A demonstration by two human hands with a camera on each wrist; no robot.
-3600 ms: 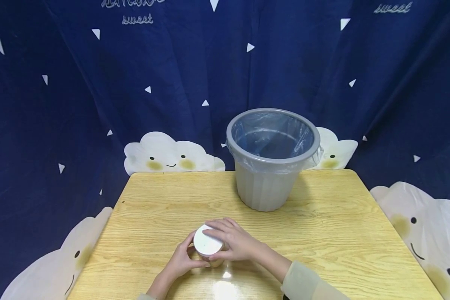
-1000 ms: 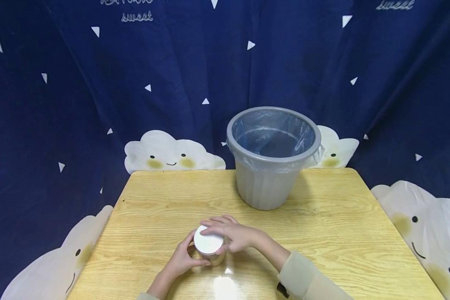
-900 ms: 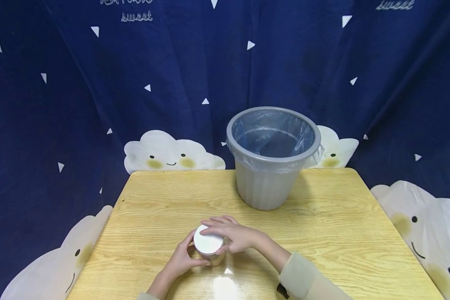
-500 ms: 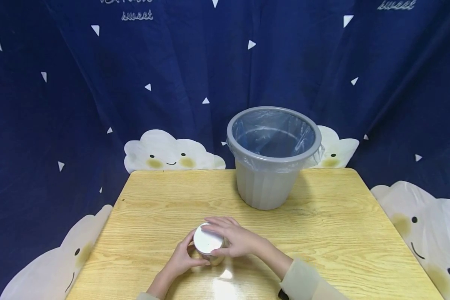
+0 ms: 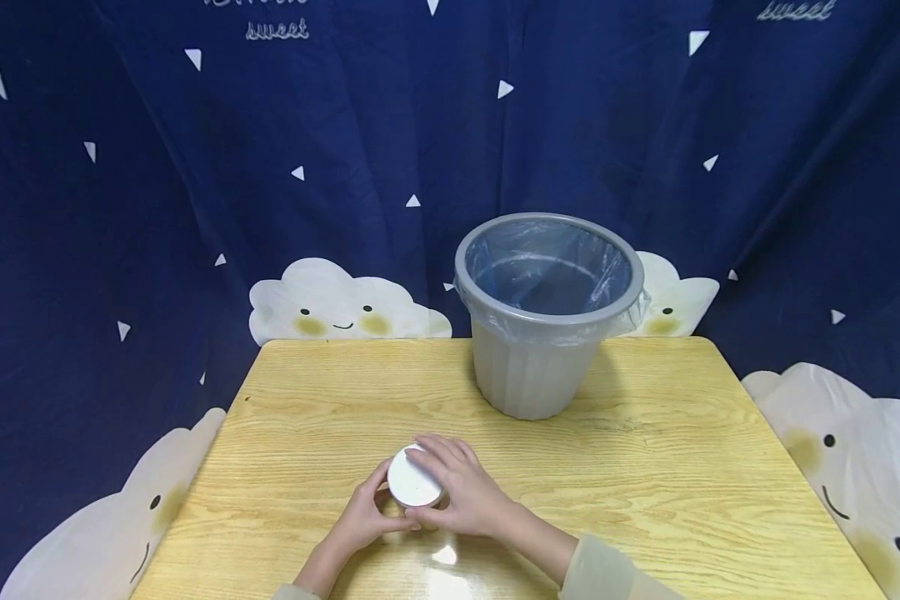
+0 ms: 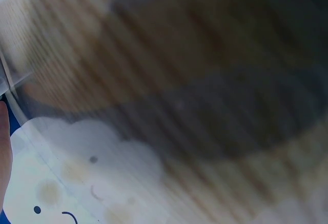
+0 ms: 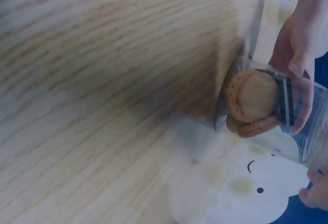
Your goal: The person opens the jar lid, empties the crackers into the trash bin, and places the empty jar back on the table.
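A clear jar (image 7: 264, 98) with a few round biscuits (image 7: 251, 98) inside stands upright on the wooden table near its front. Its white lid (image 5: 412, 483) sits on top. My left hand (image 5: 360, 517) holds the jar's side, its thumb in front; the right wrist view shows its fingers (image 7: 302, 101) around the clear wall. My right hand (image 5: 461, 492) grips the lid, fingers over the far edge and thumb at the front. In the left wrist view only a sliver of a finger (image 6: 4, 157) shows at the left edge.
A grey bin (image 5: 536, 367) lined with a clear plastic bag stands at the back of the table (image 5: 330, 400), right of centre. A dark blue curtain (image 5: 360, 125) with white clouds and triangles hangs behind and at both sides.
Over the last second my right hand has turned clockwise on the lid, its thumb swinging left across the front. My left hand has stayed in place on the jar.
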